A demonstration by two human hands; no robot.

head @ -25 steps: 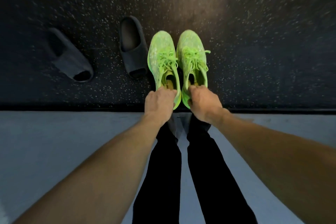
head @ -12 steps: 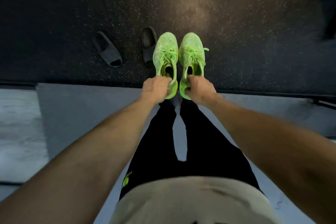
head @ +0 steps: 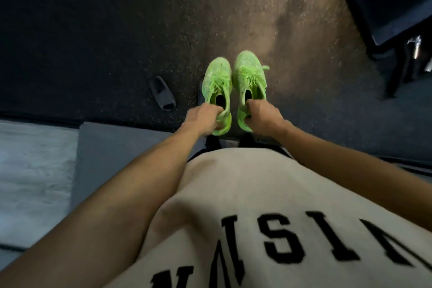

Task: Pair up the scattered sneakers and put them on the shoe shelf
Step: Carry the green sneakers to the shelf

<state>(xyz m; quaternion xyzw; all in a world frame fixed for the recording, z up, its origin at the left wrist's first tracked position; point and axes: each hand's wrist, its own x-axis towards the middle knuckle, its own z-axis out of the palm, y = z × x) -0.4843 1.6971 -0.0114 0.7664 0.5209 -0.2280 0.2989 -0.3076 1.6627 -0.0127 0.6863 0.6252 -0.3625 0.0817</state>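
Nearest is a beige shirt [head: 245,206] with bold black block letters. Beyond it, each hand carries one sneaker by its heel collar. The left hand [head: 203,117] has its fingers curled into the opening of the left neon-green sneaker [head: 217,82]; the right hand [head: 261,117] likewise grips the right neon-green sneaker [head: 250,77]. The knit, laced pair sits side by side, toes pointing away, above dark speckled flooring [head: 93,42]. A black rubber slide [head: 162,93] lies left of them; a second is mostly hidden behind the left sneaker
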